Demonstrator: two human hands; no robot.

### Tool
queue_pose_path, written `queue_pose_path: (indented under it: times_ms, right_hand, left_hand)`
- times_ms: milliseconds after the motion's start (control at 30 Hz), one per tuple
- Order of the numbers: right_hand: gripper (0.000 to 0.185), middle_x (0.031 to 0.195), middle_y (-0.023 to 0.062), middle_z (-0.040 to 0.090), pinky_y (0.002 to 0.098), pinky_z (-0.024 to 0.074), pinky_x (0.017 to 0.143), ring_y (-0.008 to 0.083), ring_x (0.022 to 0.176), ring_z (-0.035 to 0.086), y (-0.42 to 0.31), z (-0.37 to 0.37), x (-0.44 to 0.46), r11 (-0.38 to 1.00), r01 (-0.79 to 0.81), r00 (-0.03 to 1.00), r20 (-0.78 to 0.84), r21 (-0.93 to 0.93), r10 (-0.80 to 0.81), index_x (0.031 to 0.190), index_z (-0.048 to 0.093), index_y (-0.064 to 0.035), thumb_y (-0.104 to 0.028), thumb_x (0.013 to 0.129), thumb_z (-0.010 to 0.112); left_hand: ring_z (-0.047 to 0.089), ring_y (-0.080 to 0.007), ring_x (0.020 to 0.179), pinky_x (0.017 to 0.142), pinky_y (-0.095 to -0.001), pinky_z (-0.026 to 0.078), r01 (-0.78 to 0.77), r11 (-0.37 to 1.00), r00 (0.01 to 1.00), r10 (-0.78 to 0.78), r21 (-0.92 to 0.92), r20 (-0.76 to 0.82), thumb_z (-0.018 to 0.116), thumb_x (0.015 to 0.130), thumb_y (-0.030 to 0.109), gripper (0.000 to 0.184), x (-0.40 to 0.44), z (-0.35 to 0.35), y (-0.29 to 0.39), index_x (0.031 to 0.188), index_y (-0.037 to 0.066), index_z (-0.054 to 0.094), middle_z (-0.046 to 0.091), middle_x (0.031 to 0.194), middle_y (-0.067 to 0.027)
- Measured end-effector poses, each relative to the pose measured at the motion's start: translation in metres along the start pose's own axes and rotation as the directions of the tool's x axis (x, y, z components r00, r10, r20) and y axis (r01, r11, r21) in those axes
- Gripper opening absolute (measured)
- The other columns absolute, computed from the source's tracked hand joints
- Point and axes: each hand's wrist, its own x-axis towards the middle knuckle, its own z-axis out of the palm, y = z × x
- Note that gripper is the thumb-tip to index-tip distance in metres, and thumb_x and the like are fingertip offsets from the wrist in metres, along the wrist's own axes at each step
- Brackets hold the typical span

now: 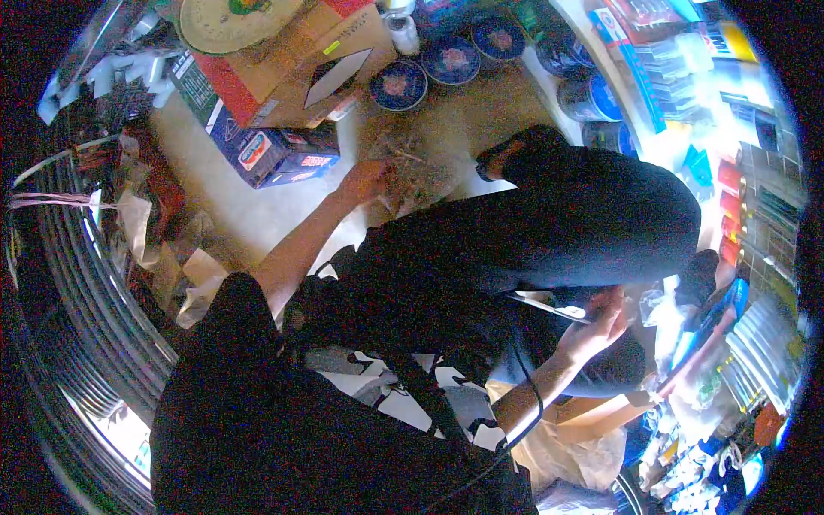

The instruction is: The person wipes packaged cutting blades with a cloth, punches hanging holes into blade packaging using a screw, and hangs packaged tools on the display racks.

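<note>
My left hand (365, 182) reaches out over the pale floor, its fingers closed at the edge of a crumpled clear plastic bag (422, 178). Grain and dim light blur the bag's contents. On the other side, beside my bent leg, my right hand (606, 314) grips the end of a flat, thin object (548, 305) with a pale edge and a dark part. Its exact kind is not plain, as my dark trousers (549, 223) partly hide it. A blue box (279, 154) with a red and white label stands just beyond my left hand.
A large cardboard box (318, 51) carries a round yellowish lid (236, 21). Several blue round containers (399, 84) line the back. Coiled grey hose (94, 283) lies at left; packed shelves (764, 197) rise at right. A dark cable (534, 390) loops by my right forearm.
</note>
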Motion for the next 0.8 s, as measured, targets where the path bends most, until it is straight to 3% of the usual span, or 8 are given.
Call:
queue_pose_path:
  times_ms: [33, 300, 367, 500, 567, 667, 733, 800]
  right_hand:
    - [0.033, 0.066, -0.0022, 0.052, 0.0248, 0.0321, 0.054, 0.0068, 0.058, 0.041, -0.003, 0.003, 0.000, 0.999, 0.038, 0.999, 0.004, -0.015, -0.038, 0.095, 0.070, -0.0012, -0.030, 0.101, 0.056]
    - [0.028, 0.072, -0.0022, 0.051, 0.0246, 0.0342, 0.060, 0.0073, 0.066, 0.043, -0.005, 0.000, -0.001, 1.000, 0.015, 0.999, 0.042, -0.007, -0.014, 0.100, 0.071, -0.0036, -0.028, 0.099, 0.057]
    - [0.028, 0.072, -0.0022, 0.051, 0.0250, 0.0344, 0.060, 0.0075, 0.066, 0.043, -0.006, 0.000, -0.001, 1.000, -0.008, 1.000, 0.029, 0.007, 0.008, 0.100, 0.071, -0.0037, -0.028, 0.098, 0.057]
    - [0.028, 0.073, -0.0015, 0.052, 0.0251, 0.0346, 0.061, 0.0078, 0.067, 0.043, -0.005, 0.003, -0.002, 1.000, 0.014, 0.999, 0.032, -0.011, -0.014, 0.102, 0.069, -0.0035, -0.029, 0.099, 0.057]
    - [0.028, 0.074, -0.0012, 0.052, 0.0252, 0.0347, 0.062, 0.0079, 0.068, 0.044, -0.004, 0.005, -0.002, 1.000, 0.024, 1.000, 0.010, 0.000, -0.024, 0.103, 0.069, -0.0033, -0.029, 0.099, 0.056]
    - [0.028, 0.075, -0.0006, 0.053, 0.0257, 0.0351, 0.062, 0.0087, 0.069, 0.045, 0.003, -0.001, 0.000, 1.000, -0.006, 1.000, -0.007, 0.013, 0.006, 0.107, 0.068, -0.0027, -0.027, 0.098, 0.057]
    - [0.029, 0.080, 0.0005, 0.055, 0.0262, 0.0382, 0.064, 0.0101, 0.072, 0.046, 0.013, -0.005, 0.001, 0.965, 0.157, 0.984, -0.051, -0.211, -0.172, 0.112, 0.068, -0.0024, -0.025, 0.098, 0.056]
    - [0.030, 0.083, 0.0011, 0.055, 0.0264, 0.0398, 0.065, 0.0106, 0.073, 0.047, 0.019, -0.006, 0.001, 0.942, 0.232, 0.969, -0.025, -0.244, -0.245, 0.113, 0.068, -0.0023, -0.025, 0.098, 0.055]
  left_hand:
    - [0.066, -0.0377, 0.088, 0.078, -0.0476, 0.053, 0.054, 0.996, 0.998, -0.057, -0.064, -0.035, 0.058, 0.092, 0.022, 0.026, 0.003, -0.004, 0.001, 0.112, 0.006, 0.062, 0.067, 0.090, -0.0205]
    - [0.065, -0.0341, 0.086, 0.078, -0.0448, 0.052, 0.081, 0.961, 0.972, -0.135, -0.263, -0.194, 0.057, 0.096, 0.027, 0.026, 0.039, -0.034, 0.014, 0.103, 0.004, 0.067, 0.068, 0.094, -0.0178]
    - [0.066, -0.0350, 0.085, 0.081, -0.0448, 0.053, 0.352, 0.837, 0.934, -0.345, -0.418, 0.096, 0.058, 0.096, 0.029, 0.029, 0.040, -0.053, 0.023, 0.109, 0.005, 0.065, 0.069, 0.093, -0.0180]
    - [0.063, -0.0350, 0.101, 0.087, -0.0473, 0.051, 0.422, 0.872, 0.901, -0.435, -0.248, 0.002, 0.063, 0.093, 0.034, 0.036, -0.002, -0.032, 0.003, 0.116, 0.007, 0.063, 0.066, 0.110, -0.0201]
    - [0.052, -0.0377, 0.120, 0.095, -0.0503, 0.048, 0.053, 0.997, 0.936, -0.030, 0.056, -0.352, 0.069, 0.088, 0.038, 0.046, -0.029, 0.004, -0.015, 0.122, 0.008, 0.060, 0.052, 0.134, -0.0221]
    - [0.036, -0.0410, 0.134, 0.100, -0.0528, 0.044, 0.158, 0.987, 0.962, -0.150, 0.016, -0.228, 0.075, 0.081, 0.043, 0.064, -0.043, 0.028, -0.014, 0.131, 0.009, 0.055, 0.035, 0.148, -0.0217]
    - [0.045, -0.0413, 0.130, 0.101, -0.0503, 0.046, 0.222, 0.973, 0.962, -0.207, 0.068, -0.177, 0.080, 0.074, 0.049, 0.081, -0.048, 0.028, -0.012, 0.138, 0.010, 0.050, 0.046, 0.142, -0.0225]
    - [0.057, -0.0385, 0.119, 0.098, -0.0481, 0.049, 0.351, 0.901, 0.923, -0.379, -0.255, -0.067, 0.079, 0.071, 0.055, 0.086, -0.044, 0.081, -0.093, 0.139, 0.011, 0.050, 0.058, 0.131, -0.0199]
